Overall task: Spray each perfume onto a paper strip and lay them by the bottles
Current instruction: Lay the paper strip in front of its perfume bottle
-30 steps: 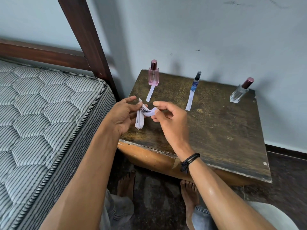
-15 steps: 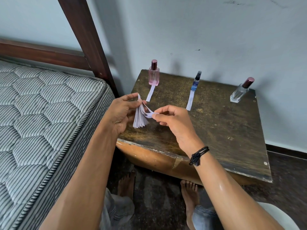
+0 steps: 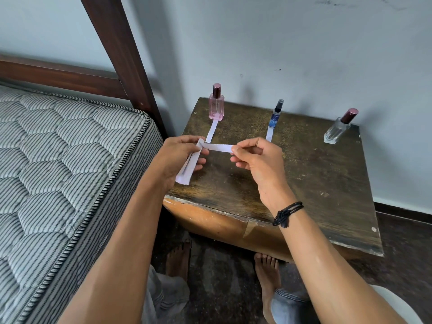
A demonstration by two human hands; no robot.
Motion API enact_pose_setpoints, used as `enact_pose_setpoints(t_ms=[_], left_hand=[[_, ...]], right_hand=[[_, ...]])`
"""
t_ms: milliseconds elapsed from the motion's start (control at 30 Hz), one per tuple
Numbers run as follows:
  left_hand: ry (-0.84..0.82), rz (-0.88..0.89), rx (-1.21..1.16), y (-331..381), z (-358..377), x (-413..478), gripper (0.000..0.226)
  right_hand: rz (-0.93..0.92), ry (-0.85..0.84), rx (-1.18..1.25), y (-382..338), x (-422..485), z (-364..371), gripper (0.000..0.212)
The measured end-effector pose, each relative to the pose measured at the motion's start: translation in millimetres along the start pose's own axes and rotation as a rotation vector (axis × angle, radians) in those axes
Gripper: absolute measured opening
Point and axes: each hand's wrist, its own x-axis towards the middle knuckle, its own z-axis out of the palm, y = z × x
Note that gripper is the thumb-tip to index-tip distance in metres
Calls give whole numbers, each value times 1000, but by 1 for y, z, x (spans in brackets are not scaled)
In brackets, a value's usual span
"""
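Mattress (image 3: 58, 160) at frame left, table (image 3: 327, 183) centre-right. Along its far edge — left bottle (image 3: 216, 106), middle bottle (image 3: 275, 115), right bottle (image 3: 337, 129); left strip (image 3: 211, 133) and middle strip (image 3: 270, 134) lie before theirs.

We see a bench (image 3: 304, 183) of dark wood, its top matt, rough and scuffed, with a paler orange-brown front edge that looks smoother and chipped. At its far left corner the pink bottle (image 3: 216, 108) is glossy and see-through, like glass, under a shiny metallic maroon cap. Along the far edge the slim blue bottle (image 3: 275, 116) has a matt black top that looks like plastic. Near the far right corner the clear bottle (image 3: 335, 132) is glossy glass with a shiny maroon cap. The single strip (image 3: 218, 147) and the stack of strips (image 3: 188, 170) are thin, matt white paper. The mattress (image 3: 58, 160) is quilted striped cloth. We take the bed frame (image 3: 117, 43) for smooth dark wood with a slight sheen. The wristband (image 3: 287, 213) is black cord.
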Motion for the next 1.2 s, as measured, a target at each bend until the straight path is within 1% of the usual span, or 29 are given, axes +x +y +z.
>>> enact_pose_setpoints(t_ms=[167,267,400,467,567,700,767,933,1200], left_hand=[[29,108,191,-3,6,0,13],[71,207,284,-6,4,1,12],[134,255,395,-9,4,6,19],[138,228,408,-12,3,8,17],[126,192,402,-13,1,10,9],[149,199,574,-11,2,8,17],[147,181,604,-10,2,8,19],[98,145,551,-11,1,10,17],[65,117,507,-8,2,6,18]], right_hand=[[-155,86,-227,3,3,-2,15],[-174,38,-371,3,3,-4,18],[-154,-34,-525,3,2,-3,11],[-147,-20,-543,3,2,-2,8],[-135,8,-535,2,2,-2,8],[-120,16,-552,-1,4,-3,7],[-119,20,-559,-3,4,-4,7],[-97,39,-558,-5,2,-4,9],[-81,69,-563,-7,0,-3,11]])
